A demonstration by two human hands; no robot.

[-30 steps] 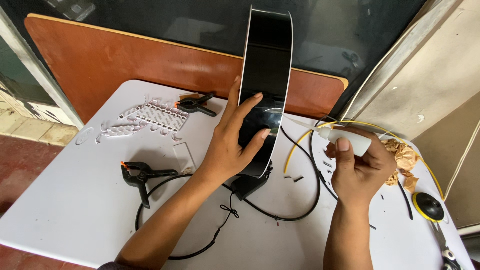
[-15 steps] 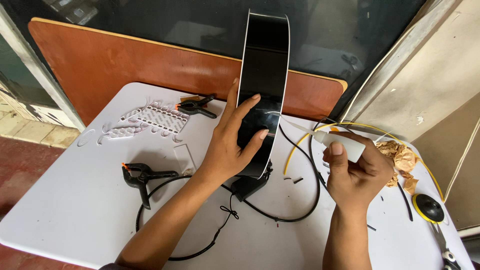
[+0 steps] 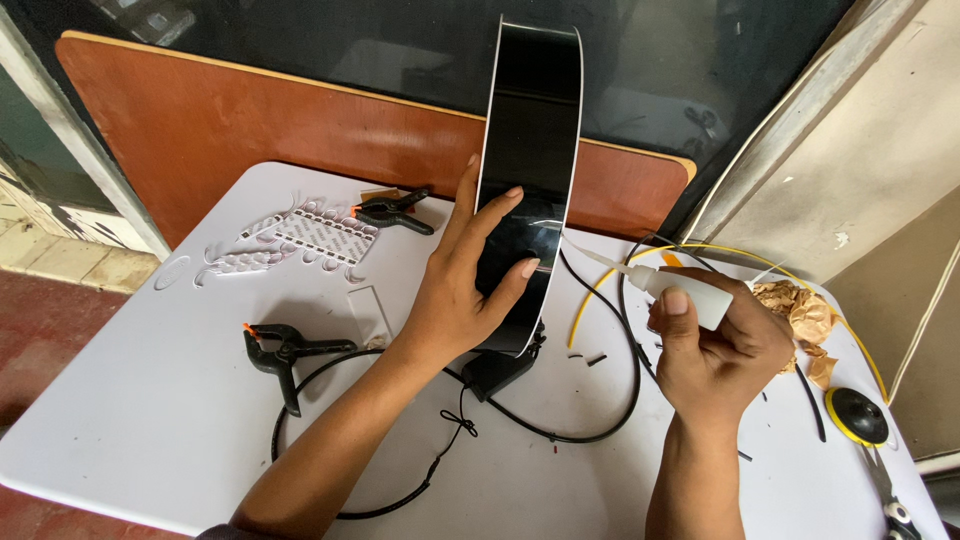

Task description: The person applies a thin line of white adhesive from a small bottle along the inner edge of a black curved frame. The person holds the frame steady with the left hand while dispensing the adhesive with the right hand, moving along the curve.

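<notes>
A tall, glossy black panel with thin white edges [image 3: 530, 130] stands upright on edge on the white table [image 3: 130, 400]. My left hand [image 3: 465, 290] grips its lower part, fingers spread over the black face. My right hand [image 3: 715, 345] holds a small white glue bottle [image 3: 680, 292], whose long thin nozzle points left at the panel's right edge and almost touches it. A small black block [image 3: 495, 372] sits under the panel's foot.
Two black spring clamps with orange tips [image 3: 285, 352] [image 3: 395, 212] lie on the left half, near white strips of modules [image 3: 300, 240]. Black cable [image 3: 560, 430] and yellow wire [image 3: 600, 290] loop around the panel. Crumpled brown paper [image 3: 800, 315] and a black-yellow disc [image 3: 857, 415] lie right. A brown board [image 3: 230, 130] leans behind.
My right hand has turned the glue bottle and brought its nozzle left, up to the panel's edge. My left hand keeps the same hold on the panel.
</notes>
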